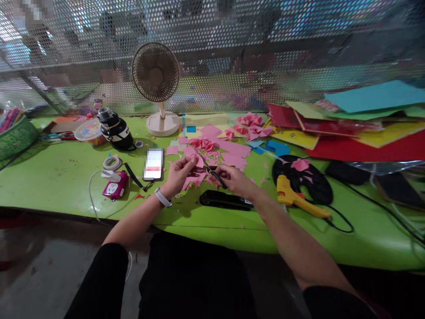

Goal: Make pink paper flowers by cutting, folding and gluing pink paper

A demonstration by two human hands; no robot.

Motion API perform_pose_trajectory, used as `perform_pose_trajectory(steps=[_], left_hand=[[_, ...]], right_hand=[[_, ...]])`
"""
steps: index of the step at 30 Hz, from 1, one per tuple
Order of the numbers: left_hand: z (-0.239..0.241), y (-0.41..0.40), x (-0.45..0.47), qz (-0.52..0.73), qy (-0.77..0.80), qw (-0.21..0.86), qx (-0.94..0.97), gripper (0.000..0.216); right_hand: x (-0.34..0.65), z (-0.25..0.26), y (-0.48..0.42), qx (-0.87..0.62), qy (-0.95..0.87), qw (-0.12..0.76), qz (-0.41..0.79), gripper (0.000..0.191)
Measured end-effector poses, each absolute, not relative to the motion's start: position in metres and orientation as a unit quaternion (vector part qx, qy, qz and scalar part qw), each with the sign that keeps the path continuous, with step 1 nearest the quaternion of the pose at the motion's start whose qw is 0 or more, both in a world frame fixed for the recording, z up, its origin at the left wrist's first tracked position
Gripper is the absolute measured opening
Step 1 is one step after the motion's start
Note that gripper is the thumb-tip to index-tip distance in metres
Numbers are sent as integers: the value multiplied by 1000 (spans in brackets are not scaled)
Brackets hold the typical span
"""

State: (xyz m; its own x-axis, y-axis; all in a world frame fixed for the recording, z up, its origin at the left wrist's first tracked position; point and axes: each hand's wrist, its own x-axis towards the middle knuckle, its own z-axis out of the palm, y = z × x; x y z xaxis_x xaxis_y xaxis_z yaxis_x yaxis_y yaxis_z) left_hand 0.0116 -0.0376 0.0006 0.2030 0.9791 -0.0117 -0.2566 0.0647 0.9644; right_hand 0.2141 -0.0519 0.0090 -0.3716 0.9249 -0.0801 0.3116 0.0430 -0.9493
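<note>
My right hand [230, 178] grips a pair of scissors [216, 176] with dark handles, the blades pointing up and left. Close by on the left, my left hand [182, 173] pinches a small piece of pink paper [198, 162] between thumb and fingers, near the blades. Whether the blades touch the paper, I cannot tell. Beneath and beyond both hands lie many pink paper scraps [234, 159] and sheets. Folded pink paper pieces [250, 119] sit in a cluster behind. A black stapler [226, 200] lies just in front of my right hand.
A yellow glue gun [300, 199] and a black pad [322, 184] are at right, below stacked coloured paper [361, 144]. A phone [154, 164], tape roll [112, 163], purple power adapter [116, 186], black bottle [116, 130] and fan [162, 124] stand or lie at left on the green table [59, 177].
</note>
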Motion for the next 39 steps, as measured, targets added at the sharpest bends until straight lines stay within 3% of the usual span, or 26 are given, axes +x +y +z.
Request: perform_pose_trajectory(steps=[11,39], left_hand=[[-5,-34,9,507,379,618,467,44],[-2,-29,2,497,373,591,514,43]], right_hand=[[212,13,-53,-474,-645,309,513,56],[216,18,-54,-460,-640,298,539,49]])
